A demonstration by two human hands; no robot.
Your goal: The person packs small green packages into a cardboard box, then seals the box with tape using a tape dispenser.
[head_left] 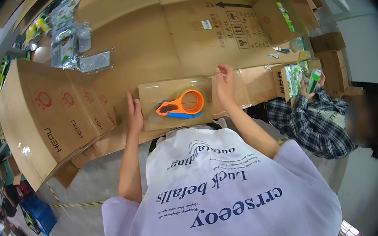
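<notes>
A cardboard box [149,92] lies in front of me on the cardboard-covered table. On top of it rests a tape dispenser [199,99], orange with a blue handle. My left hand [136,113] is upright along the box's left side, fingers straight and thumb apart, holding nothing. At the right end of the box is my right hand [225,85], its fingers loosely bent and apart, with nothing visible in it. Whether either palm touches the box I cannot tell. Neither hand is on the dispenser.
Several cartons [64,109] stand at the left. Clear plastic packets [71,49] lie behind them. An open carton [275,19] holds green items at the far right. Nearer right, a co-worker [310,120] holds a green-and-white item [315,78] by a box of packets.
</notes>
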